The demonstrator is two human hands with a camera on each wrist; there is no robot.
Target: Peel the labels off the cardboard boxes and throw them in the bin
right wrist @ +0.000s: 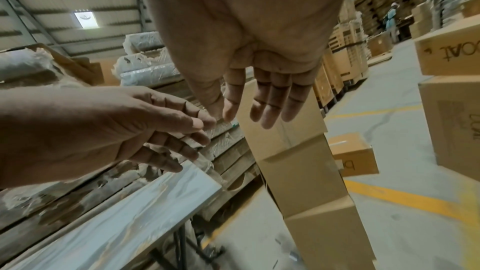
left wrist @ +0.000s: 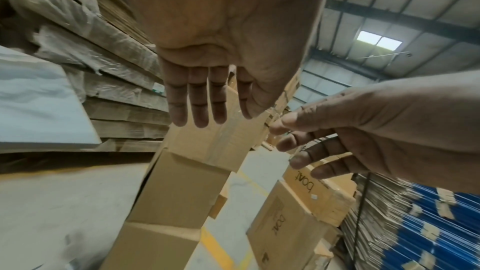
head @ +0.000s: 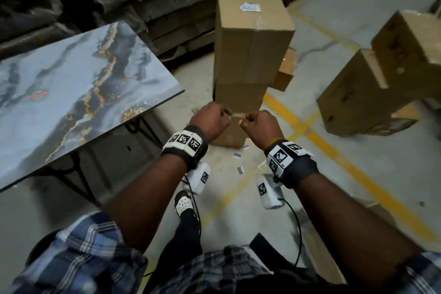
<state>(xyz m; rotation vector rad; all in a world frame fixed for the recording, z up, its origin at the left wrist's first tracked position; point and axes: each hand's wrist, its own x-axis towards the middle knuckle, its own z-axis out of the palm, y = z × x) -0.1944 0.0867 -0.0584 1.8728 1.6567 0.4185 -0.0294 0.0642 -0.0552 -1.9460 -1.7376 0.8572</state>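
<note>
Concrete warehouse floor (head: 358,126) holds stacked cardboard boxes (head: 250,55) at twelve o'clock; the left hand (head: 211,120) and right hand (head: 259,123) together pinch a clear tape strip (head: 236,116), other fingers loosely extended.

Support surface: grey concrete floor (head: 358,162) marked with yellow painted lines (head: 317,136). Standing directly on it are a tall stack of cardboard boxes (head: 248,55) at centre, a smaller box (head: 285,74) just behind and to the right of the stack's base, a second group of boxes (head: 372,93) well apart to the right, and a marble-patterned table (head: 83,83) on dark legs to the left. Several small white-and-blue paper scraps (head: 240,169) lie loose on the floor near the foot of the central stack.
</note>
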